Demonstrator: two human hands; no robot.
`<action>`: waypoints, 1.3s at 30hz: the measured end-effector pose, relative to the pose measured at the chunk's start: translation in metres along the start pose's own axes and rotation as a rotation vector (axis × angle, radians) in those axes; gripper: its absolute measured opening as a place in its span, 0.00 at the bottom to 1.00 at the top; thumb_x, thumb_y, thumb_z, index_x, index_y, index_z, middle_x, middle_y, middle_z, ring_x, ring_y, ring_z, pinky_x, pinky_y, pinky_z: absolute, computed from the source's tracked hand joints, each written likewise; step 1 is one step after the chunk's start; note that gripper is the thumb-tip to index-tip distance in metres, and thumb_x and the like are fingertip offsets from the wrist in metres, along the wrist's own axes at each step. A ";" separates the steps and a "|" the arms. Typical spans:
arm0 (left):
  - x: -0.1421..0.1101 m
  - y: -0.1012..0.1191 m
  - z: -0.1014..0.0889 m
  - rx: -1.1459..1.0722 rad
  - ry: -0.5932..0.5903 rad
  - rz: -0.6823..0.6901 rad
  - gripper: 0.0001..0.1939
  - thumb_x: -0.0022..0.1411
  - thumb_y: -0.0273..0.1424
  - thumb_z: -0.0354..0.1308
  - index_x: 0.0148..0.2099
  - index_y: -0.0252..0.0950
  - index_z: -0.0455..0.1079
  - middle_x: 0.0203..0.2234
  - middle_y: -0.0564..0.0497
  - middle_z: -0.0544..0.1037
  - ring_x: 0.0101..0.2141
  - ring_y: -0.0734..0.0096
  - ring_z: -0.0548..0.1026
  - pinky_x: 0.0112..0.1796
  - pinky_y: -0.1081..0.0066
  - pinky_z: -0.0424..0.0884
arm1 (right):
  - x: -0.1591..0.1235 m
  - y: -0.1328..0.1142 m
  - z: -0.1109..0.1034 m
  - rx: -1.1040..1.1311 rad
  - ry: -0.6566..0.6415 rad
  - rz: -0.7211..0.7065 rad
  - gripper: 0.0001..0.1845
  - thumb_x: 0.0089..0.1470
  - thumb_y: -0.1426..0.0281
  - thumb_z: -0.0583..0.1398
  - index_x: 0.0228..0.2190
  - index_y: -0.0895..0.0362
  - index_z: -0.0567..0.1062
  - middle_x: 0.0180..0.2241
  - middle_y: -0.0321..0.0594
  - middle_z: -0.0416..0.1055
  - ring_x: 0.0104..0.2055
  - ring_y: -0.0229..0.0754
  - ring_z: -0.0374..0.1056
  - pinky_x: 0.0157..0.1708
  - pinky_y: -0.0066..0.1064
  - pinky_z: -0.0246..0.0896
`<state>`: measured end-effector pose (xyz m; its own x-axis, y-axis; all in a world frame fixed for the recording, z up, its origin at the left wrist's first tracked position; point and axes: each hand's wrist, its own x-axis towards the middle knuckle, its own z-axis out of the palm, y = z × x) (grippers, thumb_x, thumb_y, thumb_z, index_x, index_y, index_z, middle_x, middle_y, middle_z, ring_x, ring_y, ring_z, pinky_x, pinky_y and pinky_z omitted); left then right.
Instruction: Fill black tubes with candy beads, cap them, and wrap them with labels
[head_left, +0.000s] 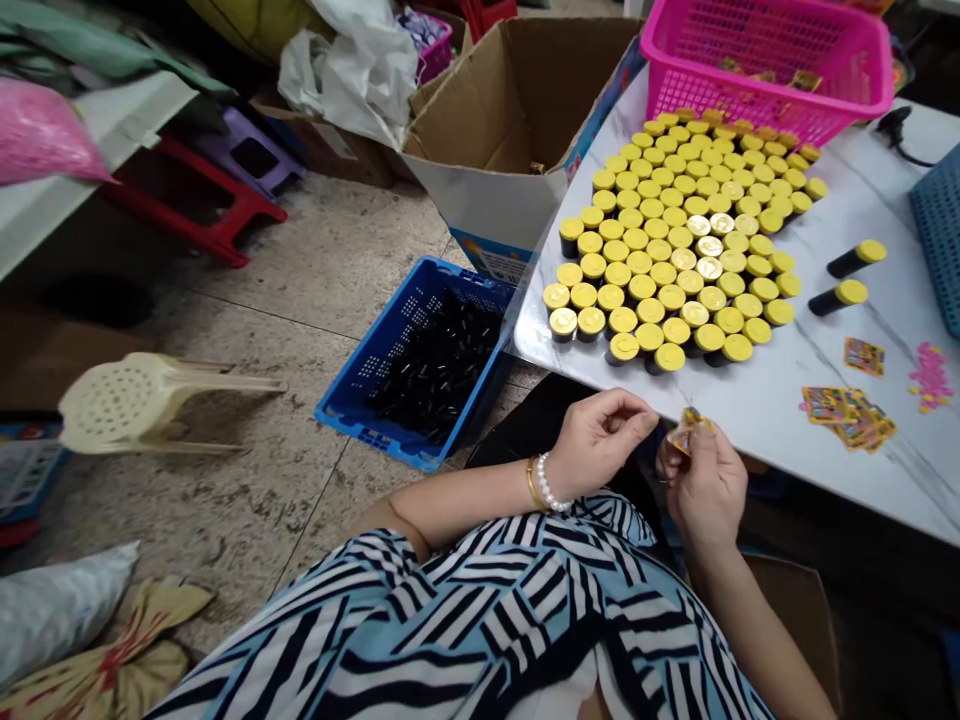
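At the table's front edge my right hand (709, 490) pinches a small yellow printed label (688, 432) between thumb and fingers. My left hand (600, 440), with a pearl bracelet at the wrist, is closed just to the left of it, thumb and fingertips together; whatever is between them, if anything, is too small to see. Beyond both hands, many black tubs with yellow lids (660, 265) stand packed together on the white marbled table (757, 400). Two more yellow-lidded tubs (840, 297) are apart on the right. A loose pile of similar labels (851, 415) lies near them.
Small pink pieces (931, 378) lie at the table's right. A pink basket (765, 75) sits at the back, a blue basket (937, 240) at the right edge. On the floor are a blue crate (341, 400) of black pieces, a large carton (480, 190) and a cream stool (120, 400).
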<state>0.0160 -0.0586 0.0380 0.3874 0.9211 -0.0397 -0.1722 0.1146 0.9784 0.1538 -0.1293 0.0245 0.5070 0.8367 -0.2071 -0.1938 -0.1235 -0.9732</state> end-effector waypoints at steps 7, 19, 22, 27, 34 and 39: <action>-0.010 0.028 -0.011 0.238 -0.013 0.256 0.17 0.72 0.42 0.61 0.44 0.33 0.84 0.31 0.45 0.82 0.28 0.75 0.74 0.32 0.74 0.72 | -0.002 -0.007 0.004 -0.229 -0.013 -0.167 0.21 0.69 0.53 0.59 0.31 0.56 0.72 0.24 0.32 0.65 0.24 0.33 0.61 0.25 0.26 0.56; 0.000 0.013 -0.012 0.251 0.037 0.216 0.15 0.60 0.42 0.74 0.40 0.34 0.85 0.30 0.47 0.78 0.26 0.77 0.69 0.29 0.73 0.67 | 0.005 0.001 -0.001 -0.761 -0.132 -0.630 0.14 0.71 0.64 0.56 0.31 0.53 0.71 0.27 0.35 0.69 0.28 0.37 0.64 0.31 0.30 0.59; 0.006 0.012 -0.015 0.182 0.045 0.155 0.11 0.59 0.38 0.75 0.37 0.34 0.85 0.32 0.46 0.81 0.28 0.75 0.74 0.29 0.74 0.69 | 0.009 -0.002 0.002 -0.804 -0.175 -0.675 0.12 0.70 0.66 0.56 0.32 0.53 0.72 0.27 0.35 0.70 0.27 0.37 0.66 0.30 0.30 0.59; 0.010 0.012 -0.024 0.320 0.091 0.222 0.06 0.60 0.35 0.73 0.37 0.37 0.86 0.31 0.46 0.81 0.31 0.72 0.76 0.32 0.73 0.73 | 0.042 -0.045 -0.024 -0.866 -0.207 -0.632 0.09 0.68 0.62 0.60 0.38 0.53 0.78 0.32 0.37 0.77 0.31 0.39 0.71 0.34 0.31 0.65; 0.004 0.002 -0.023 0.338 -0.140 0.173 0.08 0.63 0.34 0.69 0.33 0.35 0.84 0.33 0.44 0.85 0.29 0.73 0.78 0.31 0.74 0.71 | 0.188 -0.128 -0.095 -1.252 0.333 -0.858 0.13 0.60 0.62 0.66 0.44 0.54 0.81 0.40 0.47 0.76 0.41 0.47 0.68 0.45 0.39 0.60; 0.007 0.000 -0.023 0.074 -0.215 -0.288 0.16 0.60 0.40 0.71 0.40 0.31 0.84 0.23 0.48 0.81 0.15 0.82 0.65 0.18 0.79 0.56 | 0.246 -0.120 -0.115 -1.367 0.202 -0.669 0.11 0.49 0.72 0.70 0.37 0.55 0.79 0.34 0.41 0.70 0.35 0.41 0.59 0.40 0.37 0.51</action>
<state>-0.0018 -0.0435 0.0328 0.5932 0.7548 -0.2800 0.0346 0.3236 0.9456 0.3986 0.0295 0.0791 0.3082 0.8668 0.3920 0.9472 -0.2411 -0.2115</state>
